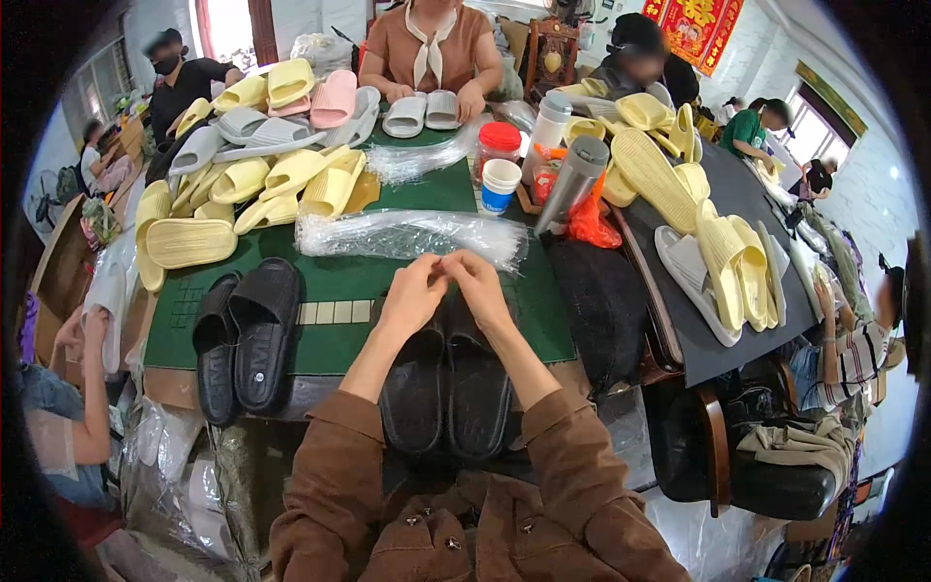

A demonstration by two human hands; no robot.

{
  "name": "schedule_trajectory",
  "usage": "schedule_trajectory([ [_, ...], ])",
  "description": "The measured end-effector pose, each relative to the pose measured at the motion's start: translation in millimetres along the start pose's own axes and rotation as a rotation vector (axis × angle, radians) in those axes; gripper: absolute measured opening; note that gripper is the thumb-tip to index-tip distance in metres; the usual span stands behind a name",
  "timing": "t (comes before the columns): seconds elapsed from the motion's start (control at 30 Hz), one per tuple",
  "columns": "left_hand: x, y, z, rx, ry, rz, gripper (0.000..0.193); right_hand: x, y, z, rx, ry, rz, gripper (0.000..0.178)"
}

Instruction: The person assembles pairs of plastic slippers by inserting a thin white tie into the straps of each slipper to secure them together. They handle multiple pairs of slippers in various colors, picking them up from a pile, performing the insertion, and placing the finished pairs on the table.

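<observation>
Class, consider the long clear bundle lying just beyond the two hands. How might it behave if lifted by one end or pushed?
The clear bundle would probably sag when lifted, since it looks made of many thin strands. Its glossy surface suggests it may be slippery. Lying low on the green mat, it would likely slide rather than tip.

Wall [881, 189]: pale, faintly veined, over on the right | banner [694, 29]: red and gold, hung high | light: glaring white through the right-hand window [822, 124] and a brown-framed opening [231, 27] back left | furniture: green-topped table [175, 338], dark-grey-topped table [703, 361], carved wooden chair [553, 63], black padded armchair [784, 482]
</observation>
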State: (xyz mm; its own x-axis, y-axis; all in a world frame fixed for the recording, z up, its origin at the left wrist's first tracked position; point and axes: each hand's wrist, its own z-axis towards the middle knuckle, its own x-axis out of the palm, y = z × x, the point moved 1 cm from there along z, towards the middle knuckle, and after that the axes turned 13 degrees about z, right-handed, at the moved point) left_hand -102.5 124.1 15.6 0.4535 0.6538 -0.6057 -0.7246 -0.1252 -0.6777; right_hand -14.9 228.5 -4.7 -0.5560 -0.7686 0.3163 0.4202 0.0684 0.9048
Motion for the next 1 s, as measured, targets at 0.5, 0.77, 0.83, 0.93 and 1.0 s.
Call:
schedule_trajectory([
  [0.5,-3.8,0.6,-12.1,-0.294,-0.259,-0.167,0.014,-7.4,13.4,-7.8,0.089,-0.158,-0.087,0.021],
  [0.77,-3.7,-14.6,-12.6,-0.291,-0.15,-0.202,0.016,7.5,14.0,-12.0,-0.16,-0.109,-0.344,0.013],
  [0.83,-2.0,-12.5,-13.5,-0.256,-0.168,-0.155,0.015,9.6,14.1,-11.3,-0.286,-0.07,-0.381,0.013],
  [0.93,-0.1,-8.9,-14.4,-0.249,-0.182,-0.127,0.014,11.2,12.9,-13.7,-0.228,-0.049,-0.318,0.014],
  [1.0,-0.3,-10.4,-15.0,-0.244,-0.193,-0.142,0.012,10.8,12.7,-13.7,-0.195,-0.053,-0.322,0.014],
])
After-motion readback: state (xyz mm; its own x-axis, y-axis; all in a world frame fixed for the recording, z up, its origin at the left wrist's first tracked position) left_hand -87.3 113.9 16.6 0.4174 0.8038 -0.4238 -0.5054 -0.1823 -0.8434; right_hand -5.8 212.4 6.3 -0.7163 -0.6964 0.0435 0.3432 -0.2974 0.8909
